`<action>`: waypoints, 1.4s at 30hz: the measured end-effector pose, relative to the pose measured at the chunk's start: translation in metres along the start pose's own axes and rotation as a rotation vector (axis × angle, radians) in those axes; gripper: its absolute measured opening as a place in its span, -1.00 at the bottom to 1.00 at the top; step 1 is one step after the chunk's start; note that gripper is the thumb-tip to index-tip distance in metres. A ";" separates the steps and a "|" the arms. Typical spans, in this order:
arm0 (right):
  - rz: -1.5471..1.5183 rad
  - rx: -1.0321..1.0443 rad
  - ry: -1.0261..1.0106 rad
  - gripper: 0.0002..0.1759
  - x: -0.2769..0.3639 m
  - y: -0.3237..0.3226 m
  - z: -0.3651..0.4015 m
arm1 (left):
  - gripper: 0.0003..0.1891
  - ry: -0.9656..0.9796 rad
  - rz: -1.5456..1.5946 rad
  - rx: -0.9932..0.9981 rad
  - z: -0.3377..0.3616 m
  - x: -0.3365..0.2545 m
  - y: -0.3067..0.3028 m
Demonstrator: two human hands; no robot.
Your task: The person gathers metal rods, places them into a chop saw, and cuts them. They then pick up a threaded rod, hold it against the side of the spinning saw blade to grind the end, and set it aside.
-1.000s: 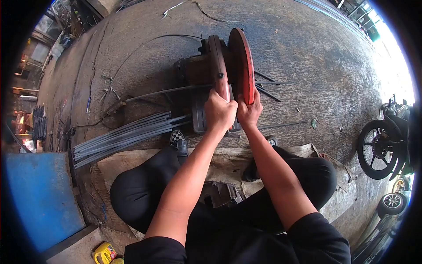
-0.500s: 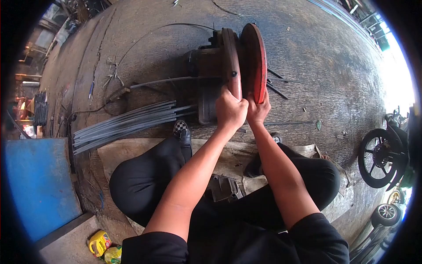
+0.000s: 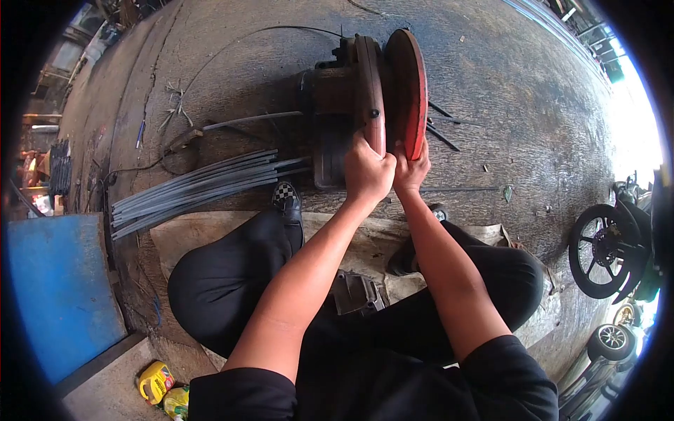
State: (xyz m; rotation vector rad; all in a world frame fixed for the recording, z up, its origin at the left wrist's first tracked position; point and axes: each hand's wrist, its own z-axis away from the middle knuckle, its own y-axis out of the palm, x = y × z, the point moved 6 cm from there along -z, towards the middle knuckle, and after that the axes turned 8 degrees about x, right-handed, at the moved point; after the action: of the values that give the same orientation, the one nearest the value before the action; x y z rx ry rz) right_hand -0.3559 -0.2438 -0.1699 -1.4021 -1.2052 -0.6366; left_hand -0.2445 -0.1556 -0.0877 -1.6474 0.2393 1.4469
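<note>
A dark, worn power machine (image 3: 333, 91) with a motor body stands on the floor in front of me, looking like a cut-off saw. My left hand (image 3: 370, 168) is closed around the lower end of its brown curved guard (image 3: 371, 84). Right beside it, my right hand (image 3: 412, 172) grips the lower edge of a round disc with a red rim (image 3: 419, 105). Some of the right fingers are hidden behind the disc. A narrow dark gap separates the disc from the guard. Between my legs lies a grey metal part (image 3: 356, 293).
A bundle of grey metal rods (image 3: 196, 193) lies left of the machine, near a cable (image 3: 144, 167). A blue panel (image 3: 63, 288) and a yellow container (image 3: 155, 382) are at the lower left. A black wheel (image 3: 600, 251) stands at the right, and a cloth sheet (image 3: 203, 228) lies beneath my legs.
The whole view has shifted slightly, with the machine, rods and floor sitting a little higher in the picture. Both hands keep their hold on the guard and the disc.
</note>
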 end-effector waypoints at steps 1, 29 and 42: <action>0.001 0.005 0.002 -0.39 -0.002 0.000 0.000 | -0.53 0.002 -0.008 -0.015 0.000 0.000 0.000; -0.041 -0.004 0.035 -0.33 -0.014 0.003 0.009 | -0.57 0.059 0.004 -0.045 0.002 0.022 0.013; -0.018 -0.009 -0.016 -0.31 -0.019 0.005 0.012 | -0.65 0.040 -0.004 -0.043 0.006 0.022 0.012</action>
State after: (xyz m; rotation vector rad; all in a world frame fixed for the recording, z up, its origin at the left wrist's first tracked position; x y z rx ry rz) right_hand -0.3609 -0.2377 -0.1918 -1.4075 -1.2304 -0.6453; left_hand -0.2502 -0.1496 -0.1126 -1.7119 0.2289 1.4259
